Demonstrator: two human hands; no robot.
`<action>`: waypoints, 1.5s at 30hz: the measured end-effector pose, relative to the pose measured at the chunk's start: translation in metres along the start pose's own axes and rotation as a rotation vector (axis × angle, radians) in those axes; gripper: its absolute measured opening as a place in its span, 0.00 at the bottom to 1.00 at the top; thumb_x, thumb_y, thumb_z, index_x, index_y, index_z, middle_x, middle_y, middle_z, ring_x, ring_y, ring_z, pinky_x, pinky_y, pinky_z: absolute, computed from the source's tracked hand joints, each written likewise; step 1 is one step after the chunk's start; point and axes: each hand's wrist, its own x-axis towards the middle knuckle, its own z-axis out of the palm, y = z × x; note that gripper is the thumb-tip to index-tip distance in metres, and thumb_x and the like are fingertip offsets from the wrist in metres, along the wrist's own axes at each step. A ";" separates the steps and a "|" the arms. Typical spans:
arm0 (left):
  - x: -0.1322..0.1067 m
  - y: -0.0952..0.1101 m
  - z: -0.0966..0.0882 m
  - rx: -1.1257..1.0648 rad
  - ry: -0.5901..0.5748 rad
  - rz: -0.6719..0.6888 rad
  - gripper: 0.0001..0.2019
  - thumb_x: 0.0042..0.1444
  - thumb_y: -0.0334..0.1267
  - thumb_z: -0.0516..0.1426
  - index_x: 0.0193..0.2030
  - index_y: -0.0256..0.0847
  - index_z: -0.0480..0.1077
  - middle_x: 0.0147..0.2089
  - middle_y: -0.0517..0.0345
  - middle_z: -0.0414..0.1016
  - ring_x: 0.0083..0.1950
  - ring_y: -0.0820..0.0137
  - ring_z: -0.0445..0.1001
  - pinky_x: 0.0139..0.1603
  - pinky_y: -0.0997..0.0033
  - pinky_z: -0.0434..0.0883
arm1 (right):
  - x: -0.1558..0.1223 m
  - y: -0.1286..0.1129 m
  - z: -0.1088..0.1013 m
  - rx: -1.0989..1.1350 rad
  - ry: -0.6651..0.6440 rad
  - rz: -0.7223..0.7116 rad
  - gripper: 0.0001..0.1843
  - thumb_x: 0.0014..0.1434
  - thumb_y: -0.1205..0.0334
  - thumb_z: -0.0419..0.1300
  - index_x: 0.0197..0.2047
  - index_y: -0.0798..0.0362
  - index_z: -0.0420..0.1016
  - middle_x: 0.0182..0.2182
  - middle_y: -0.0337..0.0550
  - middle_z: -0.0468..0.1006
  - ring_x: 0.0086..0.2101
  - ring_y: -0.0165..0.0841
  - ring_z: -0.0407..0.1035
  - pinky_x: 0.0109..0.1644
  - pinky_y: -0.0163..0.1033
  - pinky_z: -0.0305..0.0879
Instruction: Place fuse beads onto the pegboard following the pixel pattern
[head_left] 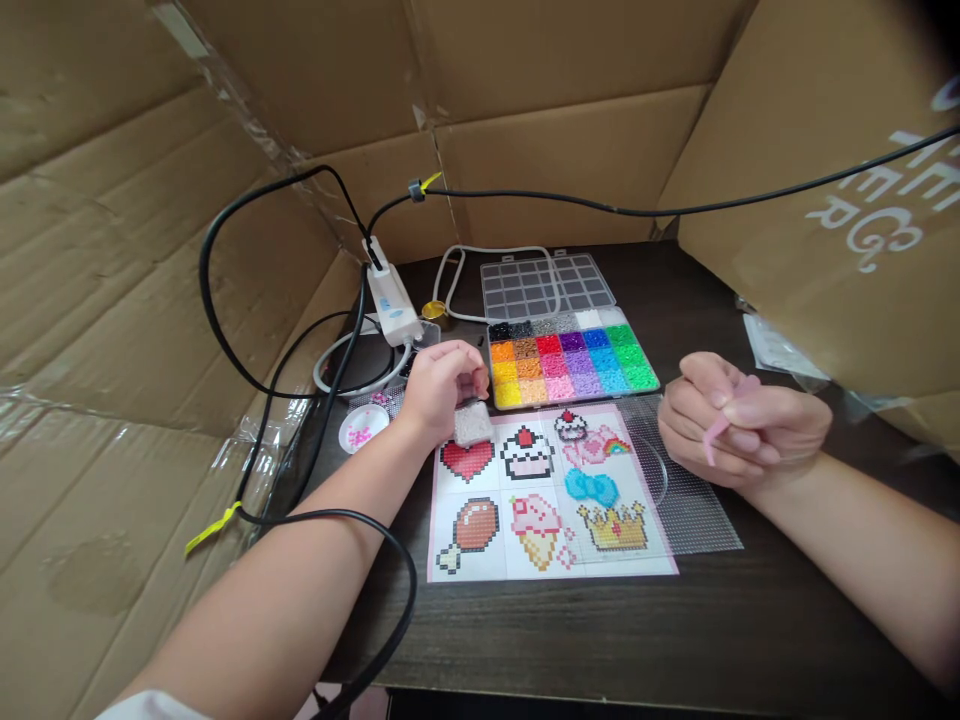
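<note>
My left hand (450,385) is at the near left corner of the bead case (574,362), its fingers curled inward. What lies within them, if anything, is hidden. Just below its fingertips is a small pale speckled block (472,425), resting at the top of the pattern sheet (465,485). To the right, my right hand (739,420) is raised with its fingers closed around pink tweezers (721,425), tips angled down. The sheet shows pixel pictures, among them a heart, a cupcake and a crown. A blue bead bow (591,488) lies on its right part.
A white dish (364,430) of pink beads stands left of my left forearm. A clear pegboard (705,510) lies right of the sheet. Behind are the open case lid (547,287), a white power strip (394,305) and looping black cables (206,260). Cardboard walls (555,150) enclose the table.
</note>
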 end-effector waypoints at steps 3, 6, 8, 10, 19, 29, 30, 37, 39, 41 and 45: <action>0.000 0.000 0.000 0.003 0.002 0.000 0.02 0.37 0.32 0.57 0.21 0.39 0.71 0.17 0.60 0.68 0.19 0.73 0.67 0.22 0.73 0.66 | 0.004 0.000 0.001 -0.106 0.074 -0.051 0.08 0.49 0.68 0.68 0.25 0.50 0.72 0.14 0.28 0.69 0.08 0.14 0.36 0.09 0.21 0.40; 0.000 0.000 -0.001 0.002 0.000 -0.002 0.02 0.37 0.32 0.57 0.21 0.39 0.71 0.17 0.60 0.68 0.19 0.73 0.67 0.22 0.72 0.66 | 0.009 0.001 0.002 -0.150 0.139 -0.077 0.07 0.47 0.68 0.67 0.24 0.50 0.73 0.14 0.30 0.68 0.09 0.15 0.38 0.09 0.23 0.41; 0.000 -0.001 0.000 -0.001 -0.001 -0.002 0.01 0.37 0.32 0.57 0.21 0.39 0.71 0.17 0.60 0.68 0.19 0.73 0.67 0.23 0.73 0.66 | 0.011 0.001 0.001 -0.145 0.210 -0.076 0.06 0.46 0.69 0.66 0.23 0.50 0.74 0.14 0.30 0.67 0.10 0.16 0.38 0.10 0.23 0.41; 0.000 -0.001 0.000 0.000 -0.003 0.001 0.01 0.38 0.32 0.57 0.21 0.39 0.71 0.17 0.60 0.68 0.19 0.73 0.67 0.22 0.73 0.66 | 0.014 0.001 0.001 -0.129 0.286 -0.064 0.06 0.44 0.70 0.65 0.23 0.51 0.73 0.14 0.30 0.66 0.10 0.15 0.39 0.10 0.23 0.41; -0.002 0.002 0.000 0.019 -0.002 -0.007 0.01 0.38 0.32 0.57 0.21 0.39 0.70 0.17 0.61 0.69 0.19 0.73 0.68 0.22 0.74 0.66 | 0.016 -0.002 -0.003 -0.081 0.407 -0.041 0.06 0.40 0.67 0.65 0.23 0.52 0.71 0.15 0.29 0.60 0.14 0.17 0.38 0.13 0.25 0.39; 0.000 0.000 0.000 -0.001 -0.009 -0.008 0.01 0.37 0.32 0.57 0.21 0.39 0.70 0.17 0.62 0.68 0.19 0.73 0.67 0.22 0.74 0.67 | 0.025 -0.002 -0.001 -0.270 0.530 -0.134 0.07 0.44 0.61 0.71 0.28 0.47 0.77 0.22 0.34 0.67 0.18 0.18 0.41 0.19 0.29 0.40; -0.001 0.001 0.000 -0.001 -0.007 -0.008 0.01 0.37 0.32 0.57 0.21 0.39 0.70 0.17 0.62 0.68 0.19 0.73 0.67 0.22 0.74 0.67 | 0.026 -0.002 -0.001 -0.277 0.535 -0.136 0.06 0.46 0.61 0.70 0.29 0.47 0.78 0.23 0.34 0.67 0.18 0.18 0.42 0.19 0.29 0.42; -0.002 0.000 0.000 0.004 -0.009 -0.002 0.02 0.38 0.33 0.57 0.21 0.39 0.71 0.17 0.61 0.70 0.19 0.73 0.68 0.23 0.74 0.66 | 0.028 0.001 0.002 -0.123 0.562 -0.123 0.06 0.50 0.64 0.72 0.29 0.46 0.80 0.26 0.34 0.74 0.19 0.18 0.52 0.20 0.26 0.56; -0.001 0.000 -0.001 0.003 -0.008 -0.006 0.02 0.38 0.32 0.57 0.22 0.39 0.71 0.17 0.61 0.70 0.19 0.73 0.68 0.23 0.74 0.66 | 0.029 0.002 0.001 -0.059 0.562 -0.136 0.08 0.49 0.65 0.74 0.30 0.46 0.80 0.30 0.35 0.78 0.20 0.18 0.57 0.23 0.25 0.64; -0.001 0.000 -0.002 0.003 -0.008 -0.012 0.02 0.38 0.32 0.57 0.22 0.39 0.71 0.17 0.61 0.70 0.19 0.72 0.68 0.24 0.73 0.67 | 0.029 0.004 -0.002 -0.054 0.546 -0.153 0.11 0.46 0.63 0.77 0.32 0.47 0.81 0.35 0.36 0.81 0.22 0.18 0.62 0.27 0.26 0.71; -0.001 0.002 -0.002 0.009 -0.009 -0.014 0.01 0.38 0.33 0.57 0.21 0.39 0.71 0.17 0.60 0.70 0.19 0.72 0.68 0.23 0.74 0.65 | 0.031 0.005 -0.011 -0.112 0.541 -0.204 0.16 0.42 0.61 0.80 0.34 0.51 0.81 0.41 0.40 0.84 0.25 0.18 0.68 0.34 0.26 0.75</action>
